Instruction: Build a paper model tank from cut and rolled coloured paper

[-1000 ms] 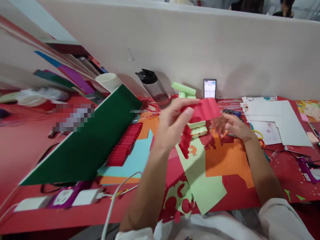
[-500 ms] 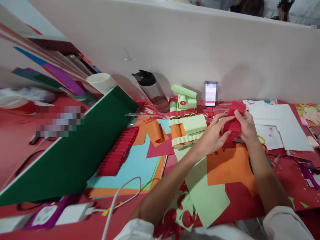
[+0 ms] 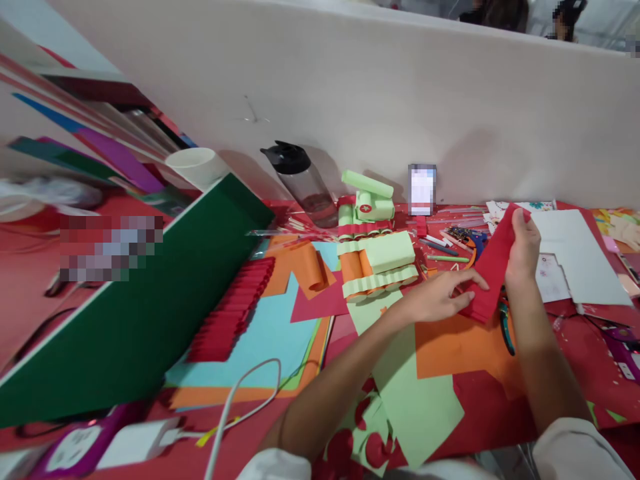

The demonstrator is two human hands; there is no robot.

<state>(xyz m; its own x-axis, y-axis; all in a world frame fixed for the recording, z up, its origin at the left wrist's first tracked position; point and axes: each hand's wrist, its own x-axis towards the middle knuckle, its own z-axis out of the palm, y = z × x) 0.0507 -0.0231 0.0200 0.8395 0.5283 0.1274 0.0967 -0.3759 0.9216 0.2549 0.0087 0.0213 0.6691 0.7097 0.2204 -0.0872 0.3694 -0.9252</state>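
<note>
A folded red paper strip is held slanted above the right part of the table. My right hand grips its upper end, thumb against the near face. At the lower end, my left hand holds the paper's edge between thumb and fingers; some fingertips are hidden. Under my hands lies an orange sheet over a light green sheet. Teal-handled scissors or pliers lie partly covered beside my right wrist. Left of my hands stands a green and orange paper tank model.
A second green paper tank, a tilted bottle and a phone stand along the wall. A green board leans at left beside a pleated red strip. A white cable loops in front.
The red paper has gone from a bunched shape to a long slanted strip. My right hand moved right, and my left hand moved down to its lower end.
</note>
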